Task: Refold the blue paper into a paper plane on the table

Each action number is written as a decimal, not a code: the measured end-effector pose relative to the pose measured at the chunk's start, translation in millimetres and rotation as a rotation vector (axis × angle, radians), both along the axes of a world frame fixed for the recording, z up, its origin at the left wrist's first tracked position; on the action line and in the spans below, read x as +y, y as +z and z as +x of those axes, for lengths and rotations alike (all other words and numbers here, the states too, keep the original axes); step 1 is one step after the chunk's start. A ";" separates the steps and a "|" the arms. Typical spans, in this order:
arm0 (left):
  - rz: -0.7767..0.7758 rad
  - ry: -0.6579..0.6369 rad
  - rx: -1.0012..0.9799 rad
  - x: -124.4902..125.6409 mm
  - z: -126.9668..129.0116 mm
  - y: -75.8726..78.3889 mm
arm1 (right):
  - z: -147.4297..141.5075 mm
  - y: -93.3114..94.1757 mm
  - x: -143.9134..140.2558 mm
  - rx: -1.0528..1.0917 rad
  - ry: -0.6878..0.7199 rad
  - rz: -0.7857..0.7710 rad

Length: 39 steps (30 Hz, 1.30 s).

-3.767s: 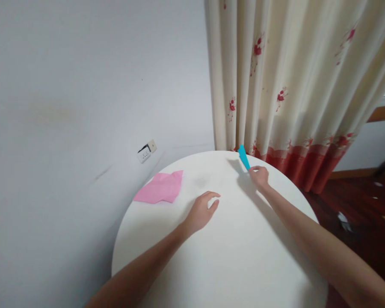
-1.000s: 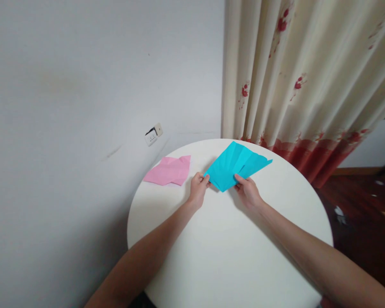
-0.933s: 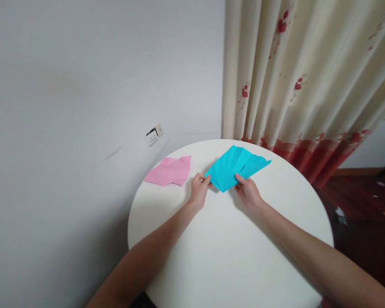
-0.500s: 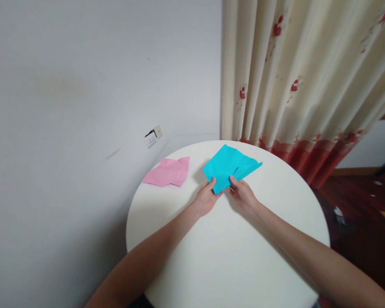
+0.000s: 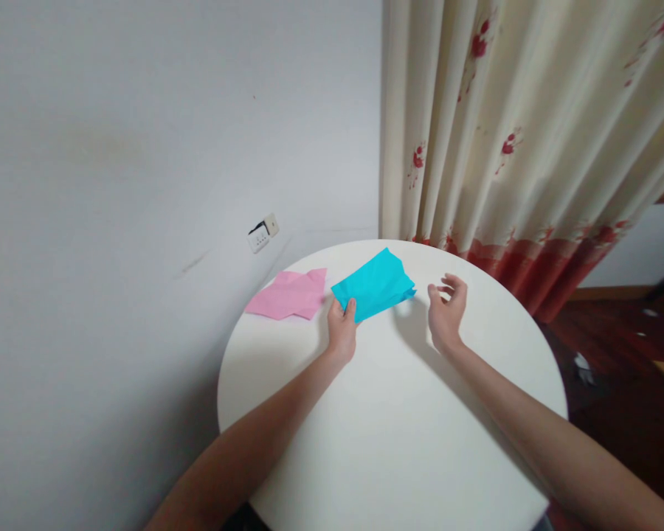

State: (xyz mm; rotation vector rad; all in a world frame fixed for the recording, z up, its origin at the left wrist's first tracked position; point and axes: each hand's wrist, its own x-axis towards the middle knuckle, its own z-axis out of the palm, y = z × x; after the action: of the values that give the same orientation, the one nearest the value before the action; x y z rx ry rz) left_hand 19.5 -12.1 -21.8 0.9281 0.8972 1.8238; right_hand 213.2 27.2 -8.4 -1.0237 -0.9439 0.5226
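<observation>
The left hand [image 5: 341,330] pinches the blue paper [image 5: 372,284] by one corner above the worktop [image 5: 398,435], while the right hand [image 5: 445,315], fingers loose and empty, must grab the far edge.

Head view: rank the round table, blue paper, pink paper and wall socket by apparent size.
1. round table
2. blue paper and pink paper: look alike, so unranked
3. wall socket
</observation>
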 end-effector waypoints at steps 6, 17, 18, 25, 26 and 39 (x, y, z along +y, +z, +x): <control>0.045 0.052 0.113 6.1 3.4 -8.0 | -3.8 -0.3 -4.0 -0.582 0.452 0.123; 0.013 -0.065 -0.179 3.8 4.6 4.9 | -2.1 -27.3 9.5 -0.927 0.521 0.000; -0.007 -0.073 -0.200 3.8 4.7 4.9 | -1.8 -26.9 8.8 -0.968 0.512 0.016; -0.156 -0.101 -0.278 7.2 2.6 0.8 | -3.8 -18.3 5.9 -1.036 0.448 0.087; -0.158 -0.099 -0.279 8.1 1.4 1.1 | -4.5 -18.3 6.1 -1.006 0.448 0.088; -0.125 -0.068 -0.220 9.2 1.7 4.6 | -26.3 -30.4 1.1 -0.186 0.652 -0.186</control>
State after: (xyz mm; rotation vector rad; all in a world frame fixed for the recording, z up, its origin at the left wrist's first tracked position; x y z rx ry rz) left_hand 21.1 -2.8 -17.2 0.6581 0.8213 1.7512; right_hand 186.9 28.2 -38.8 -0.9275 -1.4244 1.0843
